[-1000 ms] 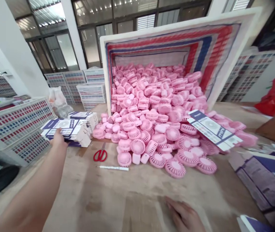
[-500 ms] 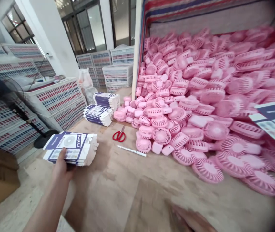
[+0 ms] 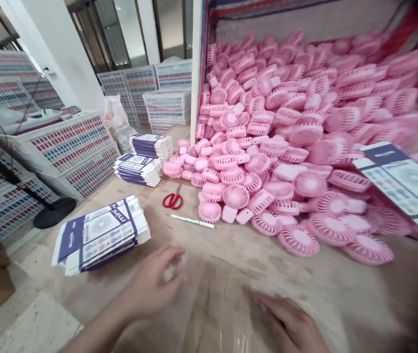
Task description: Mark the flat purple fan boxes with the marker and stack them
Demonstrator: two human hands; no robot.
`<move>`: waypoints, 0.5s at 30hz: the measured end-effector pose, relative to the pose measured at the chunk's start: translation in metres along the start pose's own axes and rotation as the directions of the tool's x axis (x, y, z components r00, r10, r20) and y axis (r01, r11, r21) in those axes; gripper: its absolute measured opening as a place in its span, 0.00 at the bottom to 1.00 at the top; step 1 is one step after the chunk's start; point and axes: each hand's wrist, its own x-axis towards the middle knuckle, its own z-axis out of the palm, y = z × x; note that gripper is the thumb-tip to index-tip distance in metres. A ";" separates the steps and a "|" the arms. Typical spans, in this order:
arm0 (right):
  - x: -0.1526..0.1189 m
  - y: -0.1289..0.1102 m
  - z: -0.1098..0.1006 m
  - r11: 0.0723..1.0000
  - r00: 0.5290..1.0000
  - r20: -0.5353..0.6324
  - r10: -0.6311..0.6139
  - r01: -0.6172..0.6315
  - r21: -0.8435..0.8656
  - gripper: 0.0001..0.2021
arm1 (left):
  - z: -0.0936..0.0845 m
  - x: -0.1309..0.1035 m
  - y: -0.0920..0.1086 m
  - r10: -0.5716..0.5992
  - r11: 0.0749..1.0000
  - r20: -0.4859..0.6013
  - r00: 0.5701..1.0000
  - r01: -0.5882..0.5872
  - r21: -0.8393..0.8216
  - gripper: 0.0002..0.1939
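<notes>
My left hand (image 3: 153, 279) hovers over the brown work surface (image 3: 209, 264), thumb and forefinger apart with nothing between them. Left of it lies a stack of flattened printed mini fan boxes (image 3: 102, 235), white and dark blue. At the bottom right, my right hand (image 3: 290, 318) rests low by the surface with fingers stretched out and no object visible in it. A white pen (image 3: 192, 221) and red-handled scissors (image 3: 173, 200) lie beyond the hands. Behind them spreads a large heap of pink handheld fans (image 3: 268, 147).
Two more stacks of flat boxes, a rear stack (image 3: 150, 146) and a nearer stack (image 3: 139, 169), stand at the back left. A single flat box (image 3: 400, 181) lies on the heap at right. Plastic crates (image 3: 65, 142) and a black standing fan (image 3: 52, 213) are beyond the table.
My left hand has let go of the box stack, which now lies on the surface, and has moved right toward my right hand. The view has shifted slightly right.
</notes>
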 end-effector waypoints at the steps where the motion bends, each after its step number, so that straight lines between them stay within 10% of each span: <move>1: 0.001 -0.002 0.002 0.999 0.999 -0.009 0.035 -0.035 0.014 0.15 | -0.002 0.022 0.008 0.101 0.959 0.079 0.992 -0.118 0.256 0.18; 3: 0.003 -0.004 0.004 0.997 0.997 -0.037 0.074 -0.072 0.028 0.16 | -0.006 0.068 0.017 0.107 0.831 0.073 0.992 -0.130 0.542 0.18; 7: 0.004 -0.007 0.002 0.993 0.986 -0.124 0.111 -0.115 -0.025 0.16 | 0.005 0.123 0.018 0.132 0.765 0.208 0.969 -0.233 0.600 0.16; 15: -0.009 -0.032 -0.016 0.979 0.984 -0.168 0.055 -0.086 -0.184 0.15 | 0.040 0.074 0.044 0.314 0.703 0.500 0.807 -0.552 0.450 0.14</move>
